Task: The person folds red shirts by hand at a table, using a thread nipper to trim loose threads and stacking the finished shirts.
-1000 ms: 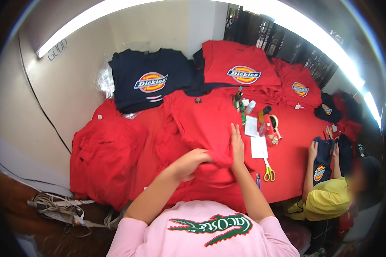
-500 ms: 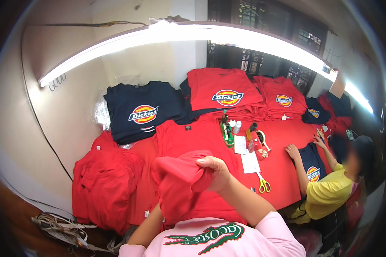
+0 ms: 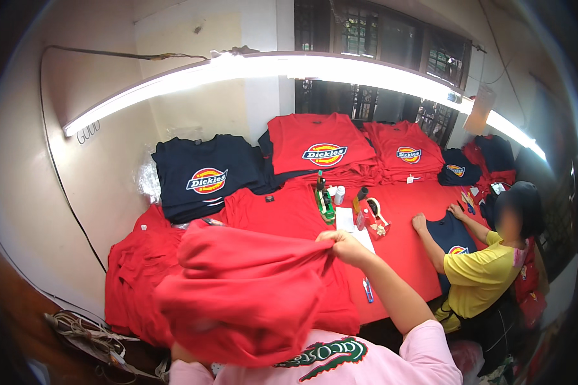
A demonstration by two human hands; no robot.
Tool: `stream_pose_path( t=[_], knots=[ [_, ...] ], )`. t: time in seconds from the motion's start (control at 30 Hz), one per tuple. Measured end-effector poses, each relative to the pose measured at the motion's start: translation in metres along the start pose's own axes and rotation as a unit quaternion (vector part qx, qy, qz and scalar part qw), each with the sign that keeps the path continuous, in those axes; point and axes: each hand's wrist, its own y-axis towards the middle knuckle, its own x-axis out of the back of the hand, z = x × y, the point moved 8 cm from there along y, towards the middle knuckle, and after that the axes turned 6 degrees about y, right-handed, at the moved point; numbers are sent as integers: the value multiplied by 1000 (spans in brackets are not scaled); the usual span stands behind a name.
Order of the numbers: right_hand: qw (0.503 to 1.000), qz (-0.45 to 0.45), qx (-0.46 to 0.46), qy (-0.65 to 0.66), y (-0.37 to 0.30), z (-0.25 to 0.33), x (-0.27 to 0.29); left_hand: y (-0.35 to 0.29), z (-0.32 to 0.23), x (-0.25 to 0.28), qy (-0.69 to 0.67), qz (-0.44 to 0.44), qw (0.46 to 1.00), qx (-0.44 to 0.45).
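A red shirt [image 3: 237, 292], bunched and hanging in loose folds, is spread in the air in front of me. My right hand [image 3: 345, 247] is closed on its right edge and pulls the cloth taut there. The shirt covers my left hand and most of that forearm, so its fingers are hidden. Beneath and behind the raised cloth, another red shirt [image 3: 270, 215] lies flat on the table, its dark neck label showing. A heap of red shirts [image 3: 131, 276] sits to the left.
Folded navy shirts [image 3: 244, 151] and a red stack [image 3: 324, 135] line the red table's [image 3: 398, 218] back. A green tape dispenser [image 3: 325, 202], a red one [image 3: 377, 221] and a blue pen [image 3: 367, 290] lie right of centre. At the right, a person in yellow [image 3: 485, 266] handles a navy shirt [image 3: 449, 234].
The bunched red shirt has opened out and swung left. My right hand has moved slightly right, still gripping it. The view has shifted; the yellow scissors no longer show.
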Motion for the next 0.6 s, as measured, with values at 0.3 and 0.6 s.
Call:
stream_pose_path(
  t=[0.3,0.6],
  knots=[
    [977,100,181,-58,-101,230,33,3,12,-12,697,217,528,435],
    [439,-170,246,-847,-173,358,11,-12,-206,-61,790,-270,548,54]
  ],
)
